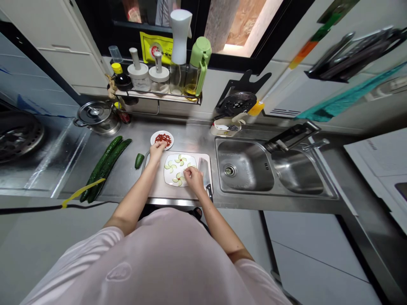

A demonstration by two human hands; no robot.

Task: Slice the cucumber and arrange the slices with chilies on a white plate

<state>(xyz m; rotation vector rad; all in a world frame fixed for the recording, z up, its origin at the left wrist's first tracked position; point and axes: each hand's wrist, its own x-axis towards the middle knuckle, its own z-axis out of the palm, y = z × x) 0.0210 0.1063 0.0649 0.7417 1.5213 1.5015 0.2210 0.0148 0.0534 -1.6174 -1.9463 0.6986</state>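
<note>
My left hand (157, 151) is at the near edge of a small round white plate (153, 138) of chopped red pieces (163, 139). Its fingers are pinched together; what they hold, if anything, is too small to name. Over the right part of a square white plate (175, 171), my right hand (193, 178) is also pinched closed, its contents hidden. Thin cucumber slices (171, 166) lie on that plate in pinwheel shapes, some with red centres. Under the plate is a pale cutting board (165, 193). A knife (204, 168) with a black handle lies on the board's right side.
A cut cucumber piece (139, 161) and two whole cucumbers (106, 167) lie to the left. A lidded pot (97, 118) stands behind them. The double sink (244, 165) is on the right. A rack (159, 95) of jars and bottles hangs above the counter.
</note>
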